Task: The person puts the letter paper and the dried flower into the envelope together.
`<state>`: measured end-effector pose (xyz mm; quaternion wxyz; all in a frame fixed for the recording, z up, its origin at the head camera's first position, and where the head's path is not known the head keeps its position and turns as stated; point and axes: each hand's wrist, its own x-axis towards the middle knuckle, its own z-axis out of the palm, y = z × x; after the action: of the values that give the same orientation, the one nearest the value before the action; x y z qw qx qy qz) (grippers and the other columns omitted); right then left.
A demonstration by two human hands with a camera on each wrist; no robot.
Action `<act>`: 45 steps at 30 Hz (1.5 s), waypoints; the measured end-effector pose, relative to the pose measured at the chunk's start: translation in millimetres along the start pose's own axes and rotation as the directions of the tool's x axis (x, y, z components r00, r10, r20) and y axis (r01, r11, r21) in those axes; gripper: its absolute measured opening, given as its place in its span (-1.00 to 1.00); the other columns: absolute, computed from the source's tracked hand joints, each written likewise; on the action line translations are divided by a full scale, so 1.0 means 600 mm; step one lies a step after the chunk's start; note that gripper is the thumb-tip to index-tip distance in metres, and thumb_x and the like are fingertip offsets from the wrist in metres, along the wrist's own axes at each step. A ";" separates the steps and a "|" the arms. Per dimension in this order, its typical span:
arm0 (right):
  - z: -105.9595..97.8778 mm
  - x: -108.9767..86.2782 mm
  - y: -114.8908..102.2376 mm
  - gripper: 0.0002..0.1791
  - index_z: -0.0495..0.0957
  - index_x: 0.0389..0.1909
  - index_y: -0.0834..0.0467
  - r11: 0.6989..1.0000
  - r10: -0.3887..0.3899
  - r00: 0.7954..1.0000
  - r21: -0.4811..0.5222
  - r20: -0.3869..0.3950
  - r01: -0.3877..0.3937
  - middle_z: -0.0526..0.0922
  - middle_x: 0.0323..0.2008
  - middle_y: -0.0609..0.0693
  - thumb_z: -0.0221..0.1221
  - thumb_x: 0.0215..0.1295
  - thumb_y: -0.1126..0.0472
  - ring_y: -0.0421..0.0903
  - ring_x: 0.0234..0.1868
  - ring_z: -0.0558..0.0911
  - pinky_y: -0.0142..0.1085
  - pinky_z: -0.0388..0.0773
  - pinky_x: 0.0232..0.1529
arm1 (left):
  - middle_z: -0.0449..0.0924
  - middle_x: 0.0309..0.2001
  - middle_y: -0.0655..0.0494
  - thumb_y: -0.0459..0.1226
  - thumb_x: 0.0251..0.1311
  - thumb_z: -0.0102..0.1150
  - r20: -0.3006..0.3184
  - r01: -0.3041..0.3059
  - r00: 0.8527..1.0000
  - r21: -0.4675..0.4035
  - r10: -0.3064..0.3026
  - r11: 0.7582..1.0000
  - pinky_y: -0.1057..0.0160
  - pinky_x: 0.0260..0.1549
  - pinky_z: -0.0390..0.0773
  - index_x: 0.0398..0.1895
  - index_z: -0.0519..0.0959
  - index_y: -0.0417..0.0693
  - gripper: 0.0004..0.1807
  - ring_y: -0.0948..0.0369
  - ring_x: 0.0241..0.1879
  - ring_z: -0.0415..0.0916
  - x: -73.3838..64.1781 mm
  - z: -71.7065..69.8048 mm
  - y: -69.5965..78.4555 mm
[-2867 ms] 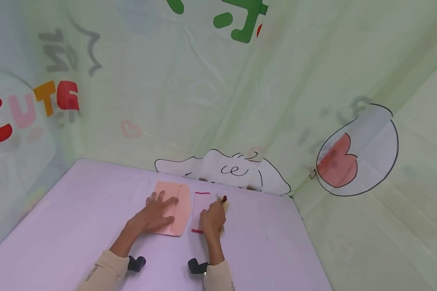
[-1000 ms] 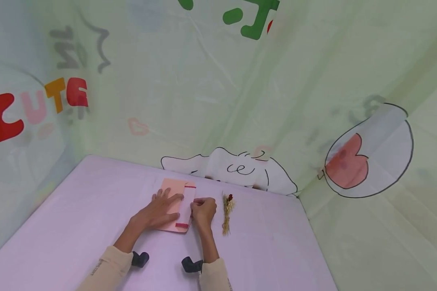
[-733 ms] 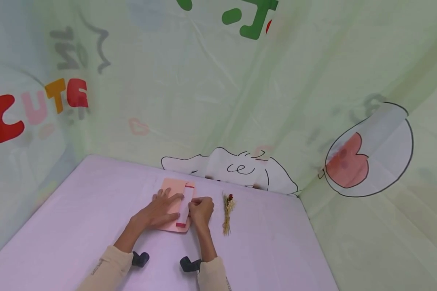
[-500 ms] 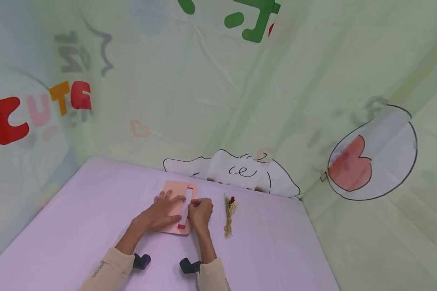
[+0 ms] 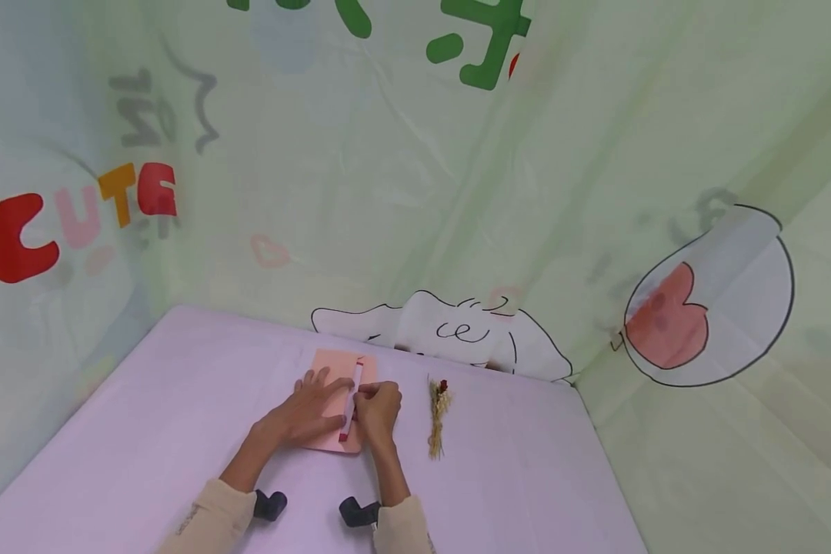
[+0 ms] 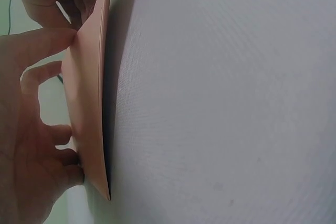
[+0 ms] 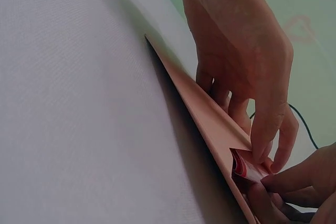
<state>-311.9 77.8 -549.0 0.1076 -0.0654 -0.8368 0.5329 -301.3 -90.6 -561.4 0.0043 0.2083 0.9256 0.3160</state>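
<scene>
A pale pink envelope (image 5: 329,359) lies on the table with its opening toward the right. My left hand (image 5: 308,408) presses it flat, fingers spread, with thumb and index fingertip close to the opening's edge. A pale card with red ends (image 5: 357,375) sits largely inside the envelope; only a narrow strip of it shows. At the middle of that strip my right hand (image 5: 379,412) pinches the card's outer edge between thumb and fingers. In the right wrist view, the card's red end (image 7: 240,164) curves up inside the mouth of the envelope (image 7: 202,108).
To the right of my right hand lies a small bunch of dried flowers (image 5: 437,423) with a dark red bloom. The lilac-covered table (image 5: 519,462) meets a printed fabric curtain (image 5: 360,192) at its back and sides.
The card lay beside the envelope; my right hand has moved it left into the opening, and its visible strip has narrowed. My left hand has stayed on the envelope.
</scene>
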 end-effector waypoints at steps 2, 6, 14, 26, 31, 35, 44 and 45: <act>0.003 0.000 0.001 -0.91 0.77 -0.15 0.40 1.000 0.011 1.000 -0.001 0.008 -0.011 0.73 -0.35 0.16 0.34 0.41 0.47 -0.17 -0.52 0.65 -0.47 0.59 -0.48 | 0.15 0.65 -0.50 -0.06 0.47 0.23 0.000 0.002 1.000 0.002 -0.002 1.000 -0.66 0.50 0.04 0.58 0.41 0.10 -0.36 -0.59 0.63 0.03 -0.001 0.001 0.001; 0.007 0.006 -0.001 -0.92 0.80 -0.20 0.41 1.000 -0.005 1.000 0.004 0.014 0.005 0.76 -0.41 0.16 0.36 0.35 0.51 -0.20 -0.56 0.65 -0.47 0.57 -0.53 | 0.14 0.65 -0.52 -0.05 0.48 0.21 0.001 -0.002 1.000 0.017 0.002 1.000 -0.65 0.51 0.05 0.60 0.39 0.09 -0.34 -0.61 0.62 0.02 0.000 -0.001 0.000; 0.013 0.009 -0.002 -0.88 0.82 -0.24 0.42 0.999 -0.054 0.998 0.001 0.013 0.054 0.77 -0.52 0.15 0.35 0.28 0.57 -0.24 -0.63 0.62 -0.48 0.51 -0.60 | 0.18 0.62 -0.54 0.00 0.46 0.25 -0.012 -0.021 1.000 0.028 0.021 0.999 -0.64 0.47 0.15 0.58 0.41 0.11 -0.33 -0.56 0.60 0.11 0.004 -0.002 0.001; 0.020 0.011 -0.003 -0.88 0.83 -0.24 0.41 0.999 -0.034 0.999 0.014 0.033 0.033 0.72 -0.61 0.08 0.32 0.32 0.55 -0.26 -0.70 0.56 -0.47 0.47 -0.59 | 0.20 0.62 -0.52 0.04 0.46 0.25 -0.014 -0.021 1.000 0.036 0.021 0.999 -0.63 0.47 0.16 0.59 0.41 0.08 -0.31 -0.55 0.61 0.11 0.004 -0.002 0.001; 0.017 0.006 -0.006 -0.89 0.84 -0.27 0.39 0.997 -0.067 0.998 -0.043 0.007 0.067 0.80 -0.51 0.16 0.35 0.28 0.51 -0.19 -0.55 0.64 -0.40 0.55 -0.47 | 0.23 0.59 -0.51 -0.01 0.42 0.26 -0.016 -0.028 0.999 0.053 0.029 0.998 -0.60 0.44 0.23 0.59 0.41 0.08 -0.30 -0.48 0.57 0.20 0.006 0.002 -0.001; 0.023 0.012 0.013 -0.91 0.86 -0.31 0.35 0.991 -0.118 0.993 -0.061 -0.018 0.117 0.82 -0.49 0.14 0.39 0.23 0.46 -0.16 -0.48 0.66 -0.36 0.60 -0.43 | 0.25 0.58 -0.50 -0.01 0.43 0.27 -0.016 -0.035 0.999 0.057 0.036 0.998 -0.59 0.42 0.26 0.58 0.42 0.09 -0.31 -0.45 0.55 0.22 0.007 0.005 -0.001; 0.024 0.010 0.015 -0.92 0.87 -0.32 0.31 0.995 -0.067 0.998 -0.067 -0.005 0.067 0.81 -0.50 0.11 0.41 0.21 0.44 -0.17 -0.49 0.66 -0.35 0.61 -0.41 | 0.24 0.59 -0.52 -0.02 0.43 0.26 -0.019 -0.026 0.999 0.049 0.027 0.998 -0.60 0.43 0.24 0.57 0.43 0.06 -0.32 -0.49 0.56 0.21 0.000 0.003 0.003; 0.022 0.009 0.015 -0.93 0.87 -0.32 0.31 0.995 -0.078 0.997 -0.066 -0.004 0.078 0.81 -0.50 0.12 0.43 0.19 0.44 -0.16 -0.48 0.67 -0.34 0.61 -0.41 | 0.23 0.59 -0.53 -0.02 0.44 0.26 -0.015 -0.024 1.000 0.048 0.025 0.999 -0.61 0.43 0.23 0.57 0.43 0.06 -0.32 -0.50 0.57 0.20 -0.001 0.002 0.003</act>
<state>-320.1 71.2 -561.6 0.1286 -0.0379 -0.8554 0.5002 -299.7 -88.7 -561.5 -0.0116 0.2172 0.9303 0.2955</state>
